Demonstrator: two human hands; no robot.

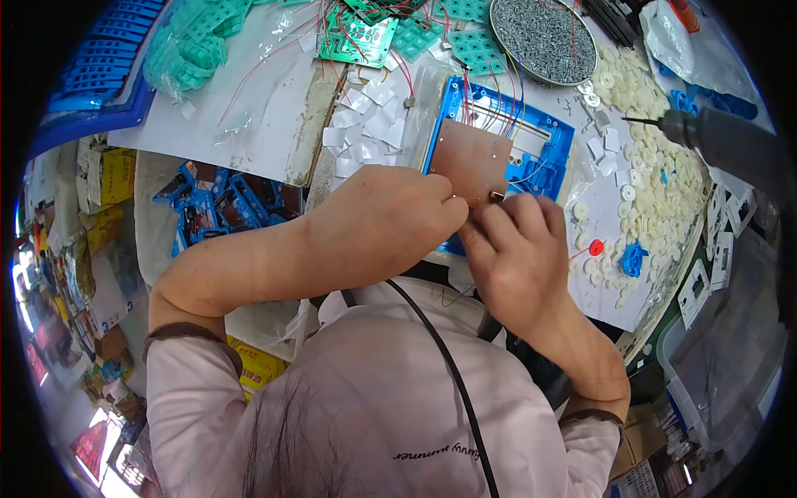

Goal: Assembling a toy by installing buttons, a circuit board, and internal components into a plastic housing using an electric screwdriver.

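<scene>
Nearest, a pale pink shirt point(357, 390) fills the lower part of the view, a black cable point(452, 365) running down it. Beyond it the two bare hands meet at the near edge of a brown circuit board point(473, 158), which sits in a blue plastic housing point(541, 141) just past the fingertips. The left hand point(407, 212) is curled, knuckles up, at the board's near left corner; the right hand point(519, 253) has bent fingers at its near right corner, beside a small metal part point(496, 197). Whether either one pinches anything cannot be told — the fingertips are hidden or too small to read, and the hands cover much of the housing's near end. Thin coloured wires point(496, 112) leave the board's far side, their ends lost in the clutter. Farther off stand a round dish of screws point(544, 41) and a green circuit board point(357, 37) — the latter partly covered by wires.
</scene>
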